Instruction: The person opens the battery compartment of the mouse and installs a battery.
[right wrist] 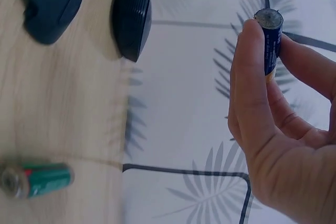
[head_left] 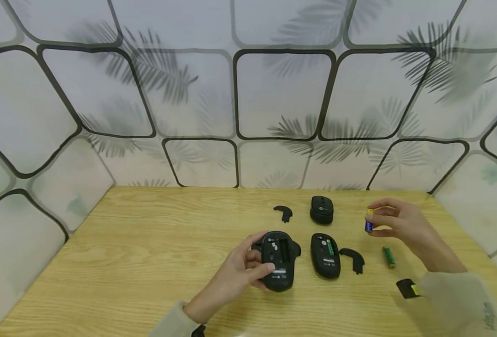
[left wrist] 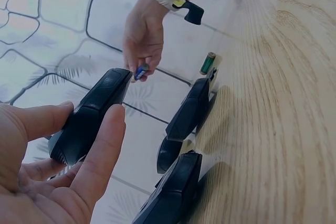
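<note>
My left hand (head_left: 242, 269) grips a black computer mouse (head_left: 279, 276), its underside facing me with a dark battery slot showing. In the left wrist view the thumb and fingers hold this mouse (left wrist: 97, 114) by its sides, above the table. Over the table's right side, my right hand (head_left: 404, 224) pinches a blue and yellow battery (head_left: 369, 222) between thumb and fingertips. The right wrist view shows the battery's flat end (right wrist: 269, 19) facing up. Between the hands lies a second black mouse (head_left: 325, 262), underside up, with a green battery (head_left: 330, 247) in its slot.
A third mouse (head_left: 322, 209) sits farther back. One curved black cover (head_left: 284, 213) lies behind the held mouse, another curved cover (head_left: 354, 260) beside the second mouse. A loose green battery (head_left: 389, 257) lies near my right forearm. A patterned wall (head_left: 282, 93) borders the wooden table (head_left: 147, 243).
</note>
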Demonstrator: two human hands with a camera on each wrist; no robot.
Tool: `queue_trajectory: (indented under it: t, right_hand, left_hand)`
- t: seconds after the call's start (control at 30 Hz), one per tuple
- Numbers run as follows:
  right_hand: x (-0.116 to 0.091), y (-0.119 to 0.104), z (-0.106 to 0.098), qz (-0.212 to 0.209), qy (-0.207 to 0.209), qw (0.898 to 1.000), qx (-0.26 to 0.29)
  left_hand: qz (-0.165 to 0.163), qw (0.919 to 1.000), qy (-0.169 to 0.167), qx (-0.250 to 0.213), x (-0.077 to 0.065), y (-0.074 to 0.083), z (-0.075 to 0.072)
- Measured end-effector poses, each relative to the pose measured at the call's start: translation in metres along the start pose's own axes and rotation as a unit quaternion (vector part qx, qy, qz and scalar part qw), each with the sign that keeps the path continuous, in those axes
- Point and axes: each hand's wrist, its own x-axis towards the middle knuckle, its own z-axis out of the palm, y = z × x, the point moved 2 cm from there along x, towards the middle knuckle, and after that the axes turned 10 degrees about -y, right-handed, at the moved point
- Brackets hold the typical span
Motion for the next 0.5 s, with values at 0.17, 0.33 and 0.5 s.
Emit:
queue_trajectory:
  t: [0.17, 0.33, 0.5]
  right_hand:
    - [0.005, -0.011, 0.012, -0.017, -0.006, 1.0, 0.014]
    - [0.006, -0.018, 0.022, -0.029, -0.013, 0.999, 0.025]
    - [0.006, -0.024, 0.028, -0.026, -0.015, 0.999, 0.026]
  left_hand:
    - [0.0, 1.0, -0.002, 0.002, -0.001, -0.001, -0.001]
    - [-0.001, 1.0, -0.002, 0.0, -0.001, -0.001, -0.001]
    - [0.0, 1.0, -0.005, -0.002, 0.0, 0.0, -0.001]
